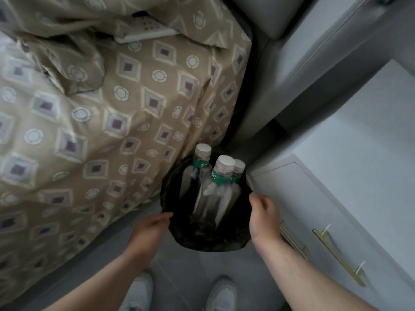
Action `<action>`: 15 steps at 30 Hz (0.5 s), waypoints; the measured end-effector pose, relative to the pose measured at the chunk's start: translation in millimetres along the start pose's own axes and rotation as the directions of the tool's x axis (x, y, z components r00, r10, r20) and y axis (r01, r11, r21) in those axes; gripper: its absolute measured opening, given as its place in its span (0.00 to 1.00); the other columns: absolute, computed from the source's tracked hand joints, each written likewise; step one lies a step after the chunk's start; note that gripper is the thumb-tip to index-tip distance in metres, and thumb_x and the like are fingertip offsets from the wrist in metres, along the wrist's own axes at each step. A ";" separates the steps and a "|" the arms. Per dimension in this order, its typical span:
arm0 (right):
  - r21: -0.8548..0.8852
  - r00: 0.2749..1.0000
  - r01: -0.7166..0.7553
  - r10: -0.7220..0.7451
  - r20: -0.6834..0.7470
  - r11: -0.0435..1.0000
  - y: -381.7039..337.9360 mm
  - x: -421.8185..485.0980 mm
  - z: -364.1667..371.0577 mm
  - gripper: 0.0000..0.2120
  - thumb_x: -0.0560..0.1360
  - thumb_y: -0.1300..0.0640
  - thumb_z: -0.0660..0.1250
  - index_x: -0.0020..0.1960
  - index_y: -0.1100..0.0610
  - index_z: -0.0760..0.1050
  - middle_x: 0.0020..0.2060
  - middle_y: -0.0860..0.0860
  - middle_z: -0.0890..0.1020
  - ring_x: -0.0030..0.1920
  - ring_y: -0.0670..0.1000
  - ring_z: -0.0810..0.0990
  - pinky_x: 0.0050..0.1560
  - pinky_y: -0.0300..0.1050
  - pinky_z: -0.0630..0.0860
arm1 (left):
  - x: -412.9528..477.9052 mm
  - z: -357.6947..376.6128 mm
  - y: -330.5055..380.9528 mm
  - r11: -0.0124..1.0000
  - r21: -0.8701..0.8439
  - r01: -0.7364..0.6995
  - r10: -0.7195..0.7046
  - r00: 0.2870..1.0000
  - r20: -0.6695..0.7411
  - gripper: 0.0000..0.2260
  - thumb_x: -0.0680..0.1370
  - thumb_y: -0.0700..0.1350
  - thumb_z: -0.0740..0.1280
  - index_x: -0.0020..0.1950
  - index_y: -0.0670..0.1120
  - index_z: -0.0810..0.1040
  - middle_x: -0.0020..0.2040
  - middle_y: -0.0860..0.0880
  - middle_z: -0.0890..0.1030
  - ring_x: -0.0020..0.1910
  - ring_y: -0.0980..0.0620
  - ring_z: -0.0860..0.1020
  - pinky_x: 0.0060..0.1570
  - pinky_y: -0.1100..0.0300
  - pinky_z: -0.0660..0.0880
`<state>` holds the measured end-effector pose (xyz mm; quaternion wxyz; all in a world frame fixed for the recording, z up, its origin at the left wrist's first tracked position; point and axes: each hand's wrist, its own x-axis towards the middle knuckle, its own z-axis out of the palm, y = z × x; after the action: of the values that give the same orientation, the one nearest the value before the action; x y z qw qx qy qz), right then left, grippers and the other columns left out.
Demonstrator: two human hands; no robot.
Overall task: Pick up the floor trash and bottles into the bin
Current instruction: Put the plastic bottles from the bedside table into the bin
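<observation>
A round black bin [233, 240] lined with a black bag stands on the grey floor between the bed and a white cabinet. Three clear plastic bottles with white caps and green neck labels stand upright inside it: one at the back left [201, 167], one in the middle [219, 187], one at the right [237, 173]. My left hand [149, 227] grips the bin's left rim. My right hand [265, 217] holds the right rim, fingers curled over the edge.
A bed with a beige patterned cover [107, 122] fills the left. A white remote [146, 30] lies on it. A white cabinet with brass handles [336, 254] stands on the right. My white shoes [222, 295] are below the bin.
</observation>
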<state>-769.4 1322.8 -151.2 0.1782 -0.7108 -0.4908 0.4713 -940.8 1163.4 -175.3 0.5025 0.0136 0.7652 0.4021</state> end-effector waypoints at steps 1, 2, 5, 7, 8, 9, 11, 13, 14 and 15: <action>-0.026 1.000 -0.031 0.030 -0.002 0.999 5.4 2.4 -3.0 0.10 0.75 0.51 0.65 0.42 0.58 0.76 0.36 0.51 0.79 0.40 0.53 0.77 0.37 0.44 0.70 | 0.5 0.7 8.0 0.995 -0.092 0.044 -0.047 0.999 -0.028 0.11 0.79 0.35 0.59 0.51 0.46 0.79 0.56 0.43 0.80 0.54 0.47 0.77 0.55 0.53 0.73; -0.032 0.998 -0.063 0.063 0.005 0.998 9.2 5.5 -4.0 0.09 0.75 0.52 0.65 0.42 0.58 0.76 0.36 0.51 0.79 0.40 0.53 0.78 0.37 0.43 0.70 | 1.6 1.8 16.9 0.981 -0.181 0.069 -0.077 0.996 -0.040 0.10 0.79 0.35 0.58 0.51 0.45 0.78 0.52 0.41 0.79 0.48 0.47 0.78 0.48 0.53 0.73; 0.051 0.971 -0.231 0.227 0.081 0.972 18.5 16.1 1.5 0.12 0.73 0.48 0.64 0.45 0.57 0.78 0.41 0.53 0.83 0.46 0.55 0.81 0.44 0.47 0.74 | 7.2 4.9 37.8 0.951 -0.301 0.076 -0.078 0.997 0.006 0.12 0.80 0.39 0.56 0.60 0.49 0.74 0.49 0.48 0.80 0.45 0.51 0.78 0.42 0.56 0.73; 0.161 0.915 -0.384 0.351 0.201 0.909 15.4 18.9 5.7 0.16 0.75 0.45 0.62 0.50 0.55 0.81 0.45 0.52 0.86 0.48 0.55 0.83 0.44 0.46 0.76 | 15.5 5.5 45.3 0.943 -0.317 0.099 -0.082 0.994 0.068 0.13 0.81 0.46 0.55 0.62 0.52 0.75 0.55 0.51 0.81 0.52 0.51 0.78 0.50 0.54 0.74; 0.203 0.885 -0.442 0.387 0.260 0.874 12.4 20.3 5.9 0.17 0.75 0.44 0.62 0.51 0.54 0.82 0.45 0.52 0.86 0.47 0.54 0.84 0.42 0.45 0.76 | 20.6 4.5 48.2 0.931 -0.341 0.133 -0.109 0.990 0.090 0.14 0.81 0.50 0.54 0.61 0.52 0.76 0.58 0.50 0.81 0.56 0.49 0.77 0.57 0.51 0.72; 0.229 0.866 -0.476 0.406 0.293 0.849 9.1 21.1 5.4 0.17 0.75 0.44 0.62 0.50 0.54 0.83 0.45 0.52 0.87 0.46 0.54 0.84 0.41 0.44 0.75 | 25.4 2.9 51.3 0.912 -0.371 0.173 -0.143 0.984 0.107 0.17 0.80 0.53 0.53 0.60 0.52 0.77 0.59 0.50 0.80 0.59 0.48 0.76 0.61 0.48 0.69; 0.243 0.851 -0.500 0.419 0.317 0.831 5.1 21.6 4.1 0.16 0.75 0.45 0.63 0.45 0.54 0.83 0.41 0.51 0.87 0.43 0.53 0.84 0.39 0.43 0.75 | 33.0 -1.8 56.9 0.878 -0.421 0.227 -0.191 0.973 0.128 0.21 0.80 0.56 0.50 0.61 0.51 0.77 0.60 0.50 0.79 0.61 0.47 0.75 0.64 0.47 0.67; 0.208 0.863 -0.484 0.426 0.271 0.850 5.9 19.8 3.7 0.15 0.74 0.45 0.63 0.48 0.53 0.83 0.43 0.50 0.86 0.45 0.52 0.83 0.44 0.44 0.77 | 34.9 -5.4 60.2 0.871 -0.426 0.245 -0.209 0.969 0.130 0.21 0.79 0.57 0.50 0.61 0.50 0.77 0.60 0.50 0.79 0.61 0.47 0.74 0.62 0.47 0.67; 0.160 0.886 -0.444 0.405 0.227 0.881 8.6 18.6 2.7 0.15 0.74 0.45 0.63 0.52 0.53 0.82 0.46 0.51 0.86 0.47 0.53 0.83 0.49 0.46 0.78 | 32.4 -7.2 60.8 0.874 -0.418 0.248 -0.214 0.969 0.127 0.21 0.79 0.56 0.50 0.60 0.50 0.77 0.60 0.50 0.79 0.61 0.48 0.74 0.62 0.47 0.67; 0.084 0.919 -0.374 0.357 0.167 0.924 9.5 16.4 1.2 0.16 0.76 0.47 0.62 0.56 0.54 0.81 0.47 0.51 0.85 0.48 0.53 0.82 0.50 0.46 0.78 | 27.3 -8.9 62.0 0.882 -0.403 0.242 -0.213 0.970 0.116 0.19 0.80 0.55 0.51 0.60 0.50 0.77 0.59 0.50 0.79 0.60 0.49 0.75 0.61 0.47 0.68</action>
<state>-764.2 1332.5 -166.6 0.0906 -0.7415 -0.3335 0.5751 -985.0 1211.5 -155.4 0.5636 -0.1695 0.6410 0.4927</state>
